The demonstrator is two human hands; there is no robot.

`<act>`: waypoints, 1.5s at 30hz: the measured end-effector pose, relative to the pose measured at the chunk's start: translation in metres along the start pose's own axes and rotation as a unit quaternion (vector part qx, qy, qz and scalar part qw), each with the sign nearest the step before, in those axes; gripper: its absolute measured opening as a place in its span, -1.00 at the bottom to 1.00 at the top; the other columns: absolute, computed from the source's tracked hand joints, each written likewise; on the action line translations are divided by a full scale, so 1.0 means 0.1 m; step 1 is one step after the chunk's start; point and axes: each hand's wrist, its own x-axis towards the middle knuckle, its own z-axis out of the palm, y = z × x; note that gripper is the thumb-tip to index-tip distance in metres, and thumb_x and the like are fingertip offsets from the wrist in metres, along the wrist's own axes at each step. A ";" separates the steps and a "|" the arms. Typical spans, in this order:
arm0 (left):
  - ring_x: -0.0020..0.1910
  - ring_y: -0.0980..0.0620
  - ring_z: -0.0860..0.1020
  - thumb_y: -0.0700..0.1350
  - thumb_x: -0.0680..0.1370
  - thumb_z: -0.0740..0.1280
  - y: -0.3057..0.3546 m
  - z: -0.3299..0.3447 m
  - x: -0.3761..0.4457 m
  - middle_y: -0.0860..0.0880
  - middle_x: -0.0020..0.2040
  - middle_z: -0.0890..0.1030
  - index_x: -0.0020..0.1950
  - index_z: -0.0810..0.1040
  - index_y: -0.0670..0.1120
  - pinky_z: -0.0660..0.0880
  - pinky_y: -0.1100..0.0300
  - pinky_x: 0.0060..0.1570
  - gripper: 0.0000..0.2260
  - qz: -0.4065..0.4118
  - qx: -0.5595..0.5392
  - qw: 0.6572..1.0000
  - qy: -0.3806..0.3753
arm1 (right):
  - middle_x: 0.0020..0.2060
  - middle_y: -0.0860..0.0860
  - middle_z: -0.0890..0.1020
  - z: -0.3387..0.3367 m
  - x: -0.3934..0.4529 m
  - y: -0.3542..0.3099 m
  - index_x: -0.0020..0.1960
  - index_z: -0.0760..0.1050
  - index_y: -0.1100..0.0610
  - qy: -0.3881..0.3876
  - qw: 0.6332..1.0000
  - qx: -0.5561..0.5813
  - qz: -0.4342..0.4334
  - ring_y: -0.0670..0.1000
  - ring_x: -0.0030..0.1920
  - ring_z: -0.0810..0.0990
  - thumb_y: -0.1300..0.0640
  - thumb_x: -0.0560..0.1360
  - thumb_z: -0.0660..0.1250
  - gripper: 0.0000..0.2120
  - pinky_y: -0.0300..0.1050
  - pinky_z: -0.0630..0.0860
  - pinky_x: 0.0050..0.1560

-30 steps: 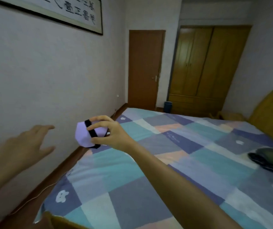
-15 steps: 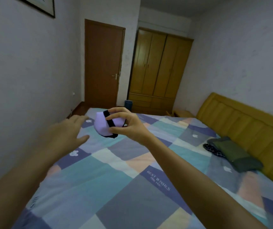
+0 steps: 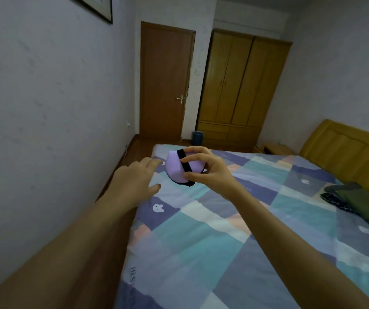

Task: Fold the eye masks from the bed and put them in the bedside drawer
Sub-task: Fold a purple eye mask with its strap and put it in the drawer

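We hold a folded purple eye mask up in the air over the bed.

Our right hand grips the eye mask – the fingers curl over its top and the thumb presses it from below, right on the black strap that wraps around it. Our left hand is just beside the mask, to its left, with its fingers loose and spread, and it holds nothing. Under both hands lies the bed with its blue, teal and pink patchwork cover. Far to the right of our right hand, near the yellow headboard, lies a dark green bundle. Past our hands, at the far end of the room, we see a brown door and a wooden wardrobe – and a small bedside table sits by the headboard.
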 end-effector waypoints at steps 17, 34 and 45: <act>0.20 -0.04 0.49 0.11 0.54 0.24 -2.69 0.59 1.13 -0.01 0.37 0.41 0.46 0.22 0.01 0.37 0.16 -0.07 -0.48 0.013 -0.026 0.999 0.027 | 0.23 -0.14 0.46 1.62 2.34 0.30 0.03 0.61 -0.01 0.004 1.000 -0.009 0.000 -0.06 0.24 0.46 0.23 0.36 0.50 -0.71 -0.12 0.62 0.03; 0.25 -0.01 0.45 0.10 0.55 0.25 -4.67 1.47 3.66 0.01 0.42 0.36 0.48 0.21 0.03 0.28 0.23 -0.08 -0.47 0.103 -0.073 0.991 0.037 | 0.25 -0.07 0.47 2.30 4.87 1.44 0.05 0.62 0.09 0.074 0.995 -0.036 0.053 -0.06 0.24 0.47 0.28 0.36 0.50 -0.71 -0.16 0.62 0.02; 0.28 -0.01 0.42 0.09 0.55 0.24 -5.40 2.51 5.81 0.02 0.44 0.33 0.49 0.17 0.03 0.40 0.12 0.09 -0.46 0.116 -0.080 0.990 0.024 | 0.25 -0.09 0.47 2.01 6.75 3.03 -0.01 0.65 0.01 0.094 0.991 -0.058 0.074 -0.07 0.27 0.45 0.26 0.36 0.50 -0.74 -0.13 0.60 0.07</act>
